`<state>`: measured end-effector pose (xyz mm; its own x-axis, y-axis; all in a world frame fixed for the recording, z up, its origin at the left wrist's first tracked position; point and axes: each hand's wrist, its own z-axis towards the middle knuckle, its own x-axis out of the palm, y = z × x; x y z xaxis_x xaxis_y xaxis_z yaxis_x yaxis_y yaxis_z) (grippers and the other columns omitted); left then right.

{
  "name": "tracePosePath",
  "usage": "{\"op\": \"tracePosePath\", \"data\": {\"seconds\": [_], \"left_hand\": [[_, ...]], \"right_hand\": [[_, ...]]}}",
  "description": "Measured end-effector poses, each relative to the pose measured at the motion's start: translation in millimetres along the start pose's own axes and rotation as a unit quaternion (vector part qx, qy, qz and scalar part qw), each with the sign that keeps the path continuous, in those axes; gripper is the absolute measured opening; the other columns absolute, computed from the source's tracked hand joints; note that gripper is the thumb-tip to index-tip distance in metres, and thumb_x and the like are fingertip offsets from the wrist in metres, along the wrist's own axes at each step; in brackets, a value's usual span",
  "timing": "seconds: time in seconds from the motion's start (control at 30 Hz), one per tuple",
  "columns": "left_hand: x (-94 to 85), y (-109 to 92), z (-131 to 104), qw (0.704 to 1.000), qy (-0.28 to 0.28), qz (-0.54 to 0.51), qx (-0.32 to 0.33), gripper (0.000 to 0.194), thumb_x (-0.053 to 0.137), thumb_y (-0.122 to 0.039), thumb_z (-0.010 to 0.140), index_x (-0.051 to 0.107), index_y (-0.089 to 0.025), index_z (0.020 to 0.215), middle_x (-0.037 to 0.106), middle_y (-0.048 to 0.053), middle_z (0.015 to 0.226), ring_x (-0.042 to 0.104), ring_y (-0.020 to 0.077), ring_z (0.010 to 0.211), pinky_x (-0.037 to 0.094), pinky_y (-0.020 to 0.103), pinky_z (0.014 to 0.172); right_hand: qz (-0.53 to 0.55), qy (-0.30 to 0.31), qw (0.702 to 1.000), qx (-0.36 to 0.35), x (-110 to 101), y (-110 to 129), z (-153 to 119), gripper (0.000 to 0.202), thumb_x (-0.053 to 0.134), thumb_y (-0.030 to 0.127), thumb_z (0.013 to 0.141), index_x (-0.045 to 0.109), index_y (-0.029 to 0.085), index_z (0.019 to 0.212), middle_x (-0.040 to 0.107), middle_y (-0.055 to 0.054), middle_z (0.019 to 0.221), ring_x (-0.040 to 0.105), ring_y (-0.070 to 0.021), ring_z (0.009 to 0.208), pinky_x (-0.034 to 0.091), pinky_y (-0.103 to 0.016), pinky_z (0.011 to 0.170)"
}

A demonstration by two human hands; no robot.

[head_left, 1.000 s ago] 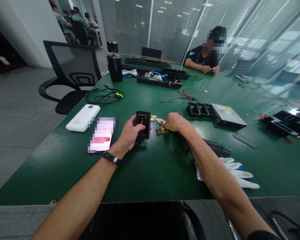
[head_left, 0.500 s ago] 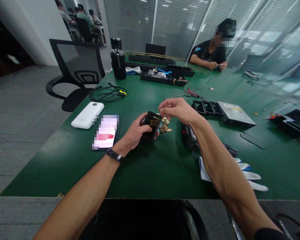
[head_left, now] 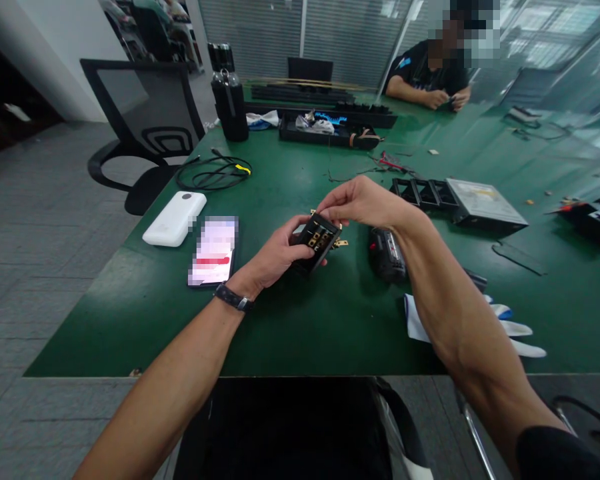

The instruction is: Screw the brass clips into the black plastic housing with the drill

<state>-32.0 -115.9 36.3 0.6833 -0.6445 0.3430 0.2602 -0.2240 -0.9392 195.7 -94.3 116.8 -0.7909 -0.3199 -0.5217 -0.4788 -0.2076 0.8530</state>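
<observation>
My left hand (head_left: 283,252) grips a small black rectangular housing (head_left: 307,261) with brass-coloured metal parts on its upper face, the thumb lying across it. The housing is tilted above the green table (head_left: 300,333). At its upper right edge my right hand (head_left: 353,202) is closed in a pinch, the fingertips touching or almost touching the housing; anything between them is too small to make out. Behind the housing some loose brass pieces (head_left: 342,244) lie on the table, mostly hidden. A black power tool (head_left: 387,257) lies close to my right forearm, which covers part of it.
Left of my hands lie a phone (head_left: 214,252), a white power bank (head_left: 175,219) and a coiled black cable (head_left: 213,172). To the right are white gloves (head_left: 417,320), a metal-and-black case (head_left: 487,203) and a bent wire (head_left: 520,260). A black bottle (head_left: 229,100) stands behind; a person (head_left: 425,77) sits across.
My right fingers have come down onto the housing's upper edge. The left hand has raised and turned the housing slightly toward them. The whole view has tilted down a little.
</observation>
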Motion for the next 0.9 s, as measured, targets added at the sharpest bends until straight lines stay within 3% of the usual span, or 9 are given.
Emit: {"op": "tracePosePath", "data": {"seconds": [0.17, 0.4, 0.63, 0.9], "left_hand": [[-0.3, 1, 1, 1.0, -0.01, 0.012, 0.0, 0.06, 0.073, -0.012, 0.08, 0.054, -0.021, 0.135, 0.076, 0.013, 0.119, 0.08, 0.022, 0.085, 0.063, 0.034, 0.077], [-0.2, 4, 3, 0.998, -0.027, 0.049, 0.005, 0.058, 0.073, -0.011, 0.078, 0.057, -0.022, 0.132, 0.078, 0.011, 0.114, 0.08, 0.0215, 0.084, 0.063, 0.034, 0.076], [-0.9, 0, 3, 0.998, -0.044, 0.038, 0.016, 0.056, 0.072, -0.014, 0.079, 0.056, -0.022, 0.131, 0.078, 0.009, 0.113, 0.08, 0.022, 0.083, 0.063, 0.035, 0.077], [-2.5, 3, 3, 0.998, -0.041, 0.052, 0.01, 0.057, 0.074, -0.014, 0.077, 0.057, -0.022, 0.131, 0.078, 0.011, 0.114, 0.079, 0.0217, 0.081, 0.063, 0.036, 0.076]], "right_hand": [[-0.071, -0.017, 0.997, -0.003, 5, 5, 1, 0.014, 0.074, 0.02, 0.085, 0.087, 0.016, 0.089, 0.073, -0.001, 0.066, 0.061, -0.012, 0.058, 0.045, -0.024, 0.055], [-0.133, 0.012, 0.991, 0.0, 5, 10, 0, 0.022, 0.068, 0.014, 0.087, 0.088, 0.017, 0.095, 0.075, 0.0, 0.069, 0.062, -0.0132, 0.061, 0.046, -0.025, 0.059], [-0.128, -0.075, 0.989, 0.01, 15, 15, 3, 0.013, 0.073, 0.007, 0.082, 0.083, 0.014, 0.086, 0.076, -0.003, 0.071, 0.067, -0.0147, 0.063, 0.049, -0.025, 0.059], [-0.14, -0.023, 0.99, -0.013, 10, 8, 2, 0.017, 0.069, 0.013, 0.083, 0.086, 0.016, 0.09, 0.076, -0.001, 0.071, 0.062, -0.0132, 0.061, 0.045, -0.026, 0.059]]}}
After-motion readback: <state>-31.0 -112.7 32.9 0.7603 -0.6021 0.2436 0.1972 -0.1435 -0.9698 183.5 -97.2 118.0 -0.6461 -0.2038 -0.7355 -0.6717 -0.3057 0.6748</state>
